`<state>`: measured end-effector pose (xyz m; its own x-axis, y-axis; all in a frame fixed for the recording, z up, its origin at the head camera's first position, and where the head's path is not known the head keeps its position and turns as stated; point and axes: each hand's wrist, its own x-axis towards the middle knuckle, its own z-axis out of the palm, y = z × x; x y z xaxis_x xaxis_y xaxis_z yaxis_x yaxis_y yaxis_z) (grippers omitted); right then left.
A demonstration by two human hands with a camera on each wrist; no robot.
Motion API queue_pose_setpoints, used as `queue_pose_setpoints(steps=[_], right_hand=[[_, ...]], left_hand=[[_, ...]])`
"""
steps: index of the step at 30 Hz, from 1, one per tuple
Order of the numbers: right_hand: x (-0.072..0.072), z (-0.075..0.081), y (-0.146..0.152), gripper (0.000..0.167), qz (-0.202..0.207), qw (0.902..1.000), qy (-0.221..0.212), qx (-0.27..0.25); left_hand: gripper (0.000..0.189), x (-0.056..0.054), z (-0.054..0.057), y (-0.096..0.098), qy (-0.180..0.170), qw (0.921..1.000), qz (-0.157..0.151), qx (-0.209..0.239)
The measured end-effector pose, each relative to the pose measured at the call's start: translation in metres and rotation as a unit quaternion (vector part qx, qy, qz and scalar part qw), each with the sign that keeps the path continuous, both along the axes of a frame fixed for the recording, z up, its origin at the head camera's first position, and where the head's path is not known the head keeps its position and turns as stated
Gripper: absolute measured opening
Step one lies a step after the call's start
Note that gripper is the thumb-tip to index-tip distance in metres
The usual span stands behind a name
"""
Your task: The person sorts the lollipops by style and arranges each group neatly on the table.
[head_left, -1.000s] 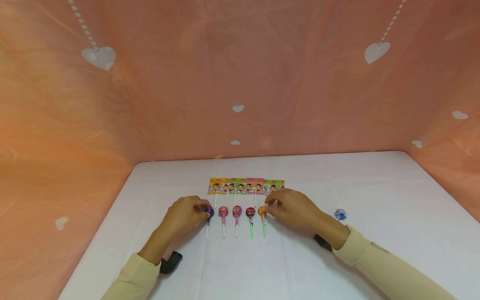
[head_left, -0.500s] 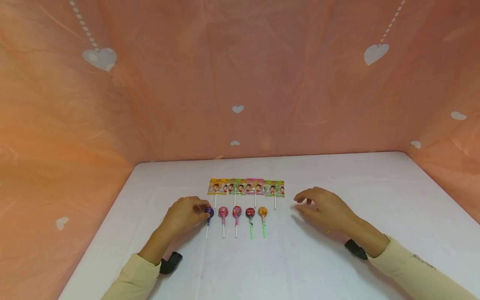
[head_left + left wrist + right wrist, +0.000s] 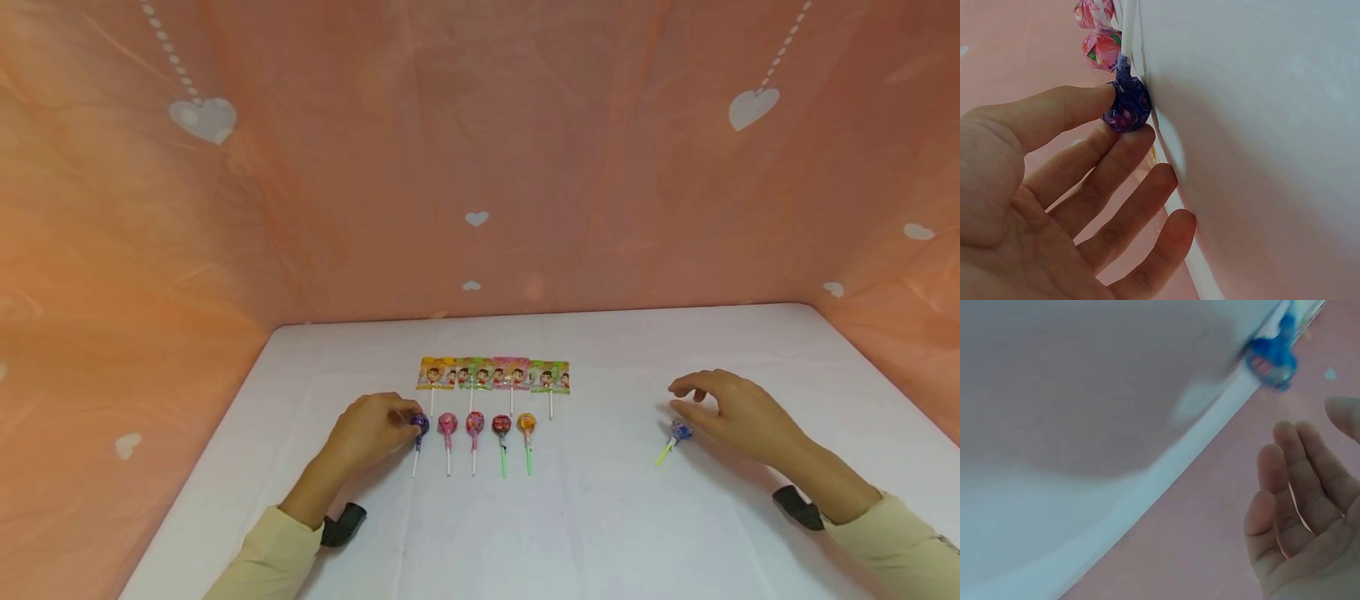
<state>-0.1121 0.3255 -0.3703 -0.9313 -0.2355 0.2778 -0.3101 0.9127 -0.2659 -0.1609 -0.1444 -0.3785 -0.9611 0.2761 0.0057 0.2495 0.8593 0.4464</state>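
My left hand (image 3: pixel 370 432) holds the round head of a purple lollipop (image 3: pixel 1127 107) between thumb and fingers, at the left end of a row on the table. Its white stick points toward me. Alongside lie a pink lollipop (image 3: pixel 447 425), a pink-and-red one (image 3: pixel 475 423), a dark red one (image 3: pixel 501 425) and a yellow one (image 3: pixel 527 423). Far to the right, my right hand (image 3: pixel 746 417) hovers beside a blue lollipop (image 3: pixel 681 430) with a yellow stick. In the right wrist view its fingers are loosely extended, apart from the blue lollipop (image 3: pixel 1274 359).
Behind the row lie flat-wrapped lollipops in a line: an orange packet (image 3: pixel 436 372), a pink one (image 3: pixel 512 372) and green ones, including a green packet (image 3: pixel 549 377) at the right end. A peach curtain (image 3: pixel 480 150) stands behind the white table (image 3: pixel 600 533).
My right hand has moved right, from the yellow lollipop across to the blue one, uncovering the right green packet. My left hand stays at the purple lollipop.
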Motion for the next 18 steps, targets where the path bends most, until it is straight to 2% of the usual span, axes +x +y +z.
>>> queue_pose_setpoints(steps=[8, 18], right_hand=[[0.014, -0.009, 0.024, 0.021, -0.023, 0.9994, 0.002, 0.024], [0.014, -0.013, 0.017, 0.023, -0.017, 0.9988, -0.046, 0.005]], left_hand=[[0.019, -0.001, 0.000, 0.000, 0.004, 1.0000, -0.003, -0.001], [0.019, 0.000, 0.000, 0.000, -0.002, 1.0000, -0.005, 0.000]])
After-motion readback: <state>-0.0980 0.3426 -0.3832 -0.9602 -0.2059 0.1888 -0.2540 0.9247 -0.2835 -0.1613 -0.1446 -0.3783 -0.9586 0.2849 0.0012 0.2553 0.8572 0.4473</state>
